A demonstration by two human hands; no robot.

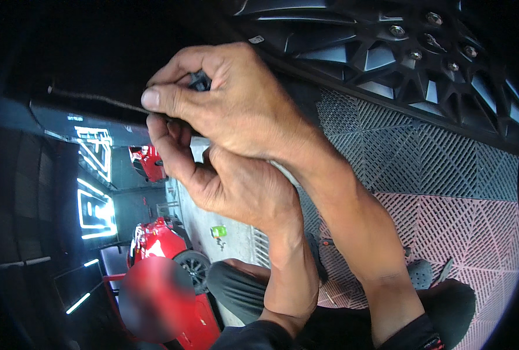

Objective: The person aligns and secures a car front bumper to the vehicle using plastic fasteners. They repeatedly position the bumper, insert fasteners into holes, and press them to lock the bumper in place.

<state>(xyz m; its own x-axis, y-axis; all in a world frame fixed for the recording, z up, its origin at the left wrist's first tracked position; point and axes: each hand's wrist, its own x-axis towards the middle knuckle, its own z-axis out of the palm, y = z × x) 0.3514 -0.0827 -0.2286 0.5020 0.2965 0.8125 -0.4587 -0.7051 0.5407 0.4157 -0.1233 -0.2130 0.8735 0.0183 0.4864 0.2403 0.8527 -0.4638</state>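
Observation:
At the edge of a glossy black car panel [114,119], both hands work close together, one above the other. My right hand [242,96] is closed, thumb against curled fingers. A small dark bunched piece [200,80] shows inside its grip; its kind is unclear. From the fingertips a thin, cord-like strip [96,97] runs left along the dark panel. Just below, my left hand [236,181] is curled with its fingertips at the panel edge, right under the right thumb. What its fingers pinch, if anything, is hidden. The left wrist passes beneath the right forearm.
A large black wheel [382,49] with angular spokes fills the upper right. Grey and pink slatted floor tiles [423,157] lie below it. Further off stand a red car [154,239] and a green container [218,231]. A dark clog [420,273] is near my knee.

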